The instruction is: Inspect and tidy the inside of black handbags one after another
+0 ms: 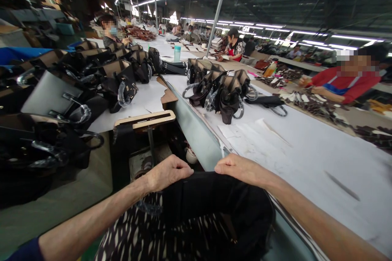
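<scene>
A black handbag (211,197) is held up by its top edge in front of me, over a patterned cloth (134,232) at my lap. My left hand (168,171) pinches that edge on the left, thumb and fingers pressed together. On the right, my right hand (237,167) grips the same edge, a short gap away from the left. Part of the bag's lower body is lost in shadow. A plastic-wrapped handle (150,208) shows below my left wrist. Just beyond my hands stands a machine with a pale slotted frame (145,119) on top.
Several black handbags (122,85) crowd the left table. More black bags (228,94) stand on the white-covered table (306,163) to the right, near a flat black piece (266,101). A turquoise bottle (177,54) stands farther back. A co-worker in red (358,81) sits at the right.
</scene>
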A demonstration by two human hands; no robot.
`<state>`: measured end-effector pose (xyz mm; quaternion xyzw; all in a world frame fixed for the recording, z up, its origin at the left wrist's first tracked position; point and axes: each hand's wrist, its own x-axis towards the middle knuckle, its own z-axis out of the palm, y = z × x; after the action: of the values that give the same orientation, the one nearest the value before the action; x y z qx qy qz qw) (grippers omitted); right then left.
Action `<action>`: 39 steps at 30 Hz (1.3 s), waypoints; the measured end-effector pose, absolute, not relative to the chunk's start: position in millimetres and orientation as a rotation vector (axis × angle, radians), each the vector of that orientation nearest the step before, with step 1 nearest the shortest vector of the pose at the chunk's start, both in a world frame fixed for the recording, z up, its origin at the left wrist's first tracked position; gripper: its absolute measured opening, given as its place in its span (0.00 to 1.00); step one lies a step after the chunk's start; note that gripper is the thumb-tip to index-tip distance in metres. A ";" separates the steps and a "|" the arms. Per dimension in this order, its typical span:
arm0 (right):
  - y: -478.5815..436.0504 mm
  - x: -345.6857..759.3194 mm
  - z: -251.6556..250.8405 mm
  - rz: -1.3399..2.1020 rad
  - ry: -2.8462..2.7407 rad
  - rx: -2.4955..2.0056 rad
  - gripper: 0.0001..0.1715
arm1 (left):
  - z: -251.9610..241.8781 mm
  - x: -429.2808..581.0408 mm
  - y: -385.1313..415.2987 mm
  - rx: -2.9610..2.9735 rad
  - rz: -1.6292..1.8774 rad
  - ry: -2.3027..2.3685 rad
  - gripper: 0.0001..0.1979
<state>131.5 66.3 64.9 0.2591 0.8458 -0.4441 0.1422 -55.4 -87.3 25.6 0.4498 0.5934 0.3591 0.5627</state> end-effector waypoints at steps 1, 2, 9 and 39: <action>66.3 129.7 65.3 -1.242 2.456 0.753 0.21 | 25.5 -54.9 -87.0 1.067 0.845 1.406 0.21; 66.0 127.7 65.5 -1.216 2.463 0.756 0.21 | 25.5 -54.3 -86.6 1.075 0.842 1.417 0.21; 63.1 117.9 60.8 -1.260 2.403 0.788 0.20 | 27.9 -48.2 -85.2 1.076 0.842 1.459 0.19; 41.6 116.7 64.7 -0.615 2.870 0.686 0.21 | 28.9 -44.7 -74.8 0.794 0.899 1.469 0.12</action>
<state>116.7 41.6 64.7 0.2272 0.9502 -0.2037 0.0636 -44.7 -74.8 28.9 0.3401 0.6293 0.3849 0.5832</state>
